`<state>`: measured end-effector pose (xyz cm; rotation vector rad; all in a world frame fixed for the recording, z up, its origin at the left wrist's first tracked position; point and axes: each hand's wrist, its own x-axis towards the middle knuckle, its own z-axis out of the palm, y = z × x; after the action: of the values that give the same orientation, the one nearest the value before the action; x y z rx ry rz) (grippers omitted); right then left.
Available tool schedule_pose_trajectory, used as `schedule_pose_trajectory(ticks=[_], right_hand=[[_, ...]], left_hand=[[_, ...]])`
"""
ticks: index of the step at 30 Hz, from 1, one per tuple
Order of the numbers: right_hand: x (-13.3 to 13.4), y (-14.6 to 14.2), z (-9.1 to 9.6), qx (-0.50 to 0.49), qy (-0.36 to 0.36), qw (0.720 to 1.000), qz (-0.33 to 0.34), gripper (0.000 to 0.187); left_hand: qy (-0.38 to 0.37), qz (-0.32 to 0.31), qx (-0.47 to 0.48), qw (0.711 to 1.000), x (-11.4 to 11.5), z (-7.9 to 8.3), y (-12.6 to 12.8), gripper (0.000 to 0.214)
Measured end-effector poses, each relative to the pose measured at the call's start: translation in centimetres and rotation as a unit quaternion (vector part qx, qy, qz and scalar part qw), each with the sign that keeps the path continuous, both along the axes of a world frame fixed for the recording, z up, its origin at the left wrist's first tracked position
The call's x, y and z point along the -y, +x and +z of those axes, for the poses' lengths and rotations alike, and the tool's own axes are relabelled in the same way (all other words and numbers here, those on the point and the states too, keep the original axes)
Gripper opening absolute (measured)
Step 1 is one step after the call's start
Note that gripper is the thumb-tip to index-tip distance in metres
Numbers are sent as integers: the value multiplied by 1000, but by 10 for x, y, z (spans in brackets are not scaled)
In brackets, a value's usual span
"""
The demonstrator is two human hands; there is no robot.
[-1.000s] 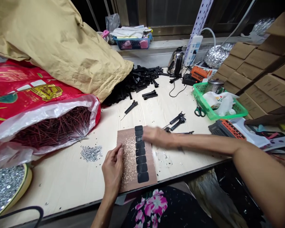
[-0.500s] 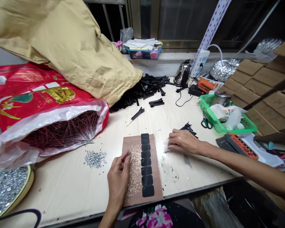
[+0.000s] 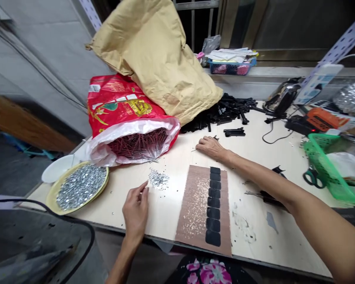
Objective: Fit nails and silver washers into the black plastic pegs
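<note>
My left hand [image 3: 136, 211] hovers by the table's front left, thumb and forefinger close together just short of a small pile of shiny silver bits [image 3: 159, 179]. Anything between those fingertips is too small to make out. Farther back, my right hand [image 3: 211, 148] reaches across and closes over a slim black piece with a thin metal tip [image 3: 194, 150]; most of it is hidden under the fingers. Between my arms lies a brown board [image 3: 192, 221] with pale specks. A column of black rounded squares [image 3: 213, 213] runs along its right side.
At left stand a yellow bowl [image 3: 106, 182] of silver bits and a red sack [image 3: 112, 102] of thin reddish rods. Black parts [image 3: 229, 108] heap under a tan sack [image 3: 165, 59]. Scissors [image 3: 313, 177] and a green basket [image 3: 316, 146] are at right.
The view has swung left. My right hand has moved from the table right of the board to the black piece at the back. My left hand has left the board for the silver pile.
</note>
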<state>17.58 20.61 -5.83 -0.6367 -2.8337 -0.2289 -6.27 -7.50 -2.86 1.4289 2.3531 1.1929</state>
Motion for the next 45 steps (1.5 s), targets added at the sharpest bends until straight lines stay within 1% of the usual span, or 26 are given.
schedule_pose_trajectory(ticks=[2, 3, 5, 7, 10, 14, 17, 19, 20, 21, 22, 23, 25, 27, 28, 30, 33, 35, 40, 45], right_hand=[[0, 1, -2, -21, -16, 1000, -7, 22], [2, 2, -1, -39, -29, 999, -16, 23], [8, 4, 3, -86, -58, 994, -42, 24], [18, 6, 12, -129, -79, 986, -64, 25], [42, 9, 28, -164, -101, 979, -64, 23], [84, 8, 45, -200, -123, 971, -45, 22], [116, 3, 54, -233, -142, 961, -46, 21], [137, -3, 60, -251, -161, 953, -44, 20], [147, -6, 64, -259, -173, 950, -40, 20], [157, -9, 67, -266, -185, 946, -33, 21], [165, -12, 70, -272, -195, 942, -25, 21], [173, -15, 73, -276, -202, 940, -15, 22], [186, -20, 77, -277, -205, 939, 6, 24], [195, -23, 79, -267, -196, 943, 17, 25], [197, -24, 79, -261, -189, 946, 17, 25], [200, -23, 80, -247, -176, 953, 5, 26], [201, -17, 81, -236, -168, 957, -20, 26], [201, -13, 81, -238, -169, 956, -28, 27], [201, -5, 76, -254, -173, 951, -46, 25], [203, -3, 72, -267, -156, 948, -76, 20]], left_hand=[[-4, 7, -50, 999, 3, -4, -25, 35], [-6, 0, -68, 998, 2, -7, -34, 36], [-16, -24, -96, 995, -2, -12, -43, 36], [-33, -47, -122, 991, -8, -16, -45, 37], [-67, -65, -159, 983, -17, -20, -42, 36], [-91, -75, -190, 975, -22, -20, -40, 30], [-88, -72, -182, 977, -23, -17, -40, 28], [-67, -63, -134, 987, -23, -13, -39, 23], [-55, -55, -82, 994, -22, -9, -36, 21], [-43, -47, -6, 998, -21, -6, -33, 21], [-32, -41, 87, 995, -20, -2, -27, 22], [-19, -37, 186, 982, -19, 3, -20, 26], [15, -43, 363, 931, -16, 14, -1, 34], [59, -57, 462, 883, -14, 26, 20, 37], [75, -63, 488, 867, -13, 32, 31, 36], [95, -78, 516, 848, -14, 42, 47, 33], [110, -103, 524, 838, -16, 50, 62, 27], [114, -114, 511, 844, -18, 51, 66, 25], [113, -121, 454, 875, -19, 47, 70, 22], [88, -122, 445, 883, -21, 45, 71, 30]])
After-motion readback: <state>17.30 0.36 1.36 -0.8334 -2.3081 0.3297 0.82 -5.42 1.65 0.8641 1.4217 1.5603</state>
